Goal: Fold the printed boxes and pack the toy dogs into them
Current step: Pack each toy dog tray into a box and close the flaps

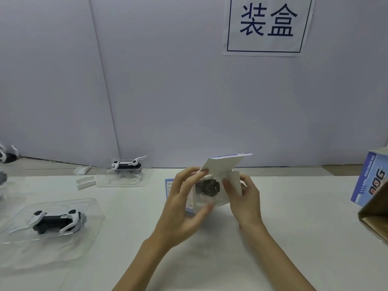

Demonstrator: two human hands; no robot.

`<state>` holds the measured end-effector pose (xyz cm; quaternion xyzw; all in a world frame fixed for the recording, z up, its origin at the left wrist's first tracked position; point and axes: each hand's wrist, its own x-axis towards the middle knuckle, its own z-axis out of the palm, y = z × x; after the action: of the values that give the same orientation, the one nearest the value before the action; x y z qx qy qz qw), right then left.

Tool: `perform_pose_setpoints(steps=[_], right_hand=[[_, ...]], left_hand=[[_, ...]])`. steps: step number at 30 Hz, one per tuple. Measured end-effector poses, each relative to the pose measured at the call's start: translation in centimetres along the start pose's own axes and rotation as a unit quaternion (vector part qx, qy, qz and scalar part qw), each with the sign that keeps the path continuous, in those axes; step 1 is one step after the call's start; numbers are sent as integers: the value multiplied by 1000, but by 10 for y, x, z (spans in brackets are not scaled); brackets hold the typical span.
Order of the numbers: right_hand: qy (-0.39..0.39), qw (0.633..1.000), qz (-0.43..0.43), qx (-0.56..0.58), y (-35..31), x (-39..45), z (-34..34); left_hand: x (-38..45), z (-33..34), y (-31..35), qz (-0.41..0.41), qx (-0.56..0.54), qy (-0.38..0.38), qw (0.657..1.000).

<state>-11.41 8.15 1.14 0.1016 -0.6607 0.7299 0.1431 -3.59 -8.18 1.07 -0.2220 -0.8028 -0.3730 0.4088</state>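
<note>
White card flaps of the printed box (220, 164) stand open between both hands above the surface (294, 206): the left hand (184, 198) curls its fingers round the box's left side, and the right hand (243, 198) pinches a side flap. A dark toy dog (206, 186) in clear plastic sits in the box's open mouth. Left of the box, two more dogs (56, 221) (128, 164) lie in clear trays. Right of it stands another printed box (369, 181), and a sign (267, 24) hangs above.
</note>
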Motion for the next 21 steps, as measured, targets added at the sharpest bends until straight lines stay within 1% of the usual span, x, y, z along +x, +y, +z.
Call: perform_pose_setpoints(steps=[1,2,4,5,7,9,11,13,15,18,19,21], right_hand=[[12,1000,-11,7,-3,1,-2],[14,1000,-20,17,-6,1,-4],[7,999,-28,39,-13,1,-7],[0,998,-31,48,-17,1,-7],[-29,997,-42,55,-24,-2,-5],[-74,994,-77,36,-29,-8,-2],[-107,987,-119,-16,-32,-14,0],[-125,980,-144,-51,-32,-17,2],[-138,979,-143,-44,-31,-17,2],[-142,983,-119,-15,-28,-15,0],[-139,984,-115,-6,-28,-14,0],[-129,984,-120,1,-30,-14,0]], left_hand=[[-1,-2,-4,18,16,-28,999],[-2,-4,-7,36,35,-39,998],[-1,-4,-11,53,44,-7,998],[0,-4,-12,40,26,22,999],[4,-5,-9,-25,-35,80,996],[7,-7,-6,-103,-129,115,980],[7,-9,-5,-161,-225,122,953],[7,-10,-5,-197,-279,114,933],[7,-9,-3,-216,-292,100,926],[6,-8,-1,-225,-286,68,929],[5,-7,0,-220,-274,59,935],[4,-7,0,-197,-213,51,956]])
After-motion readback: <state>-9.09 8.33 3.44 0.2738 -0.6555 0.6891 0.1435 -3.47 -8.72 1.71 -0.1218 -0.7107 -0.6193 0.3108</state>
